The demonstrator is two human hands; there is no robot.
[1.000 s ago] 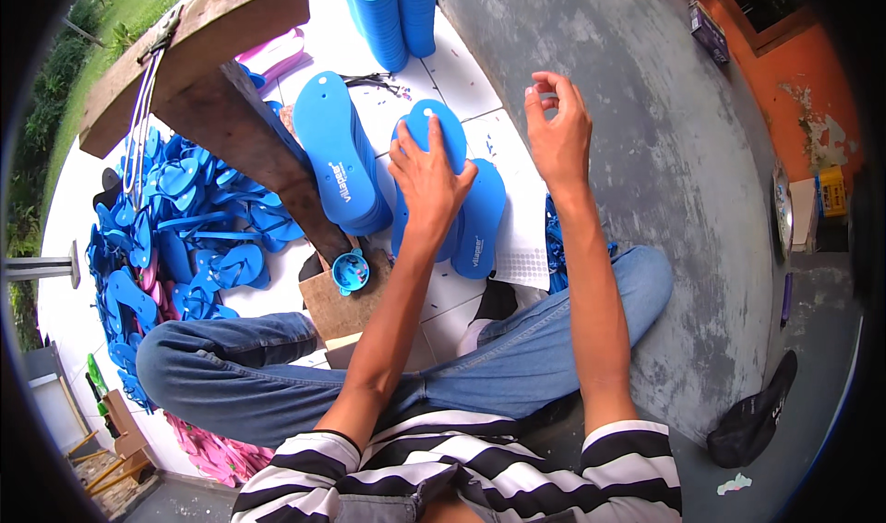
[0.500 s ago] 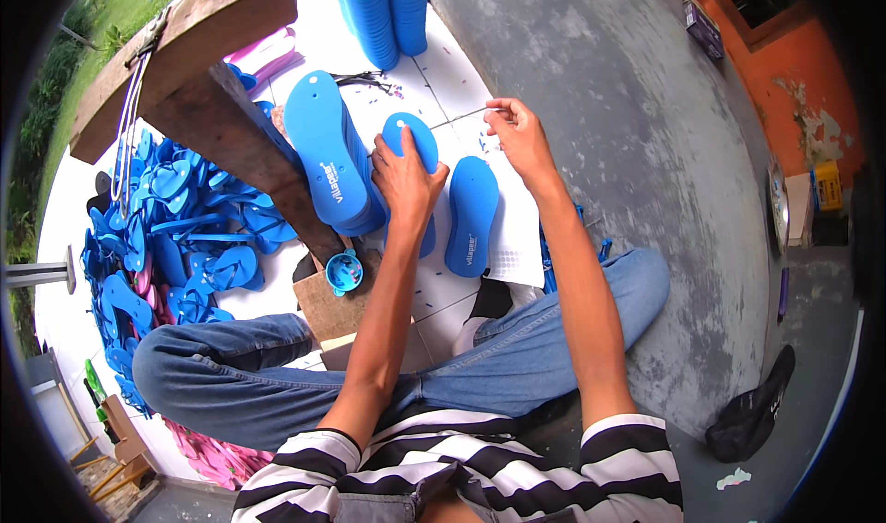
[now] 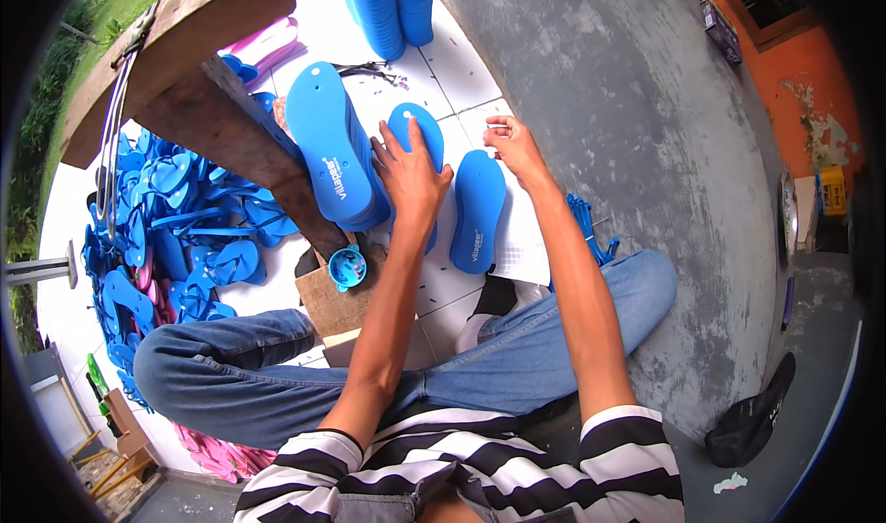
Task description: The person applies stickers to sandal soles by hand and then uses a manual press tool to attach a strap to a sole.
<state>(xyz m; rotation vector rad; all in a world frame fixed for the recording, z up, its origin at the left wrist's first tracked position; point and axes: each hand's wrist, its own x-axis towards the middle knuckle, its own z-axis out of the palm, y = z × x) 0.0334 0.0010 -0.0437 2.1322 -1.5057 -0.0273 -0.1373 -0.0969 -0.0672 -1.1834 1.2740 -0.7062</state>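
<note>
– So, head view, the only one: what are the hands doing?

– Left hand (image 3: 411, 186) is on a blue sole (image 3: 431, 140), fingers spread flat over it, not wrapped round. Right hand (image 3: 519, 149) is raised by the paper sheet (image 3: 528, 237), fingers bent, thumb close to the fingertips. Can't tell if it's pinching anything, e.g. a small dot.

– And the sole's spot?

– Approx. mid-floor, between a stack of soles (image 3: 325, 126) and a loose sole (image 3: 478, 211) partly over the sheet.

– Risks?

– Prob. three. Uneven push from the left hand could skid the sole into the stack, which might topple. Right wrist dipping too low could drag the sheet, & the loose sole w/ it. Left forearm swinging out could tip the small blue bowl (image 3: 347, 267) on the wood block (image 3: 334, 300) & spill its bits.

– Surface, room?

– White floor tiles (image 3: 452, 76) w/ scattered specks, smooth-looking, so slippage is poss. Grey concrete (image 3: 609, 89) to the right, orange wall (image 3: 784, 80) beyond. Left: thick wooden post (image 3: 240, 117), heap of blue flip-flops (image 3: 185, 219), grass (image 3: 120, 11) outside.
</note>
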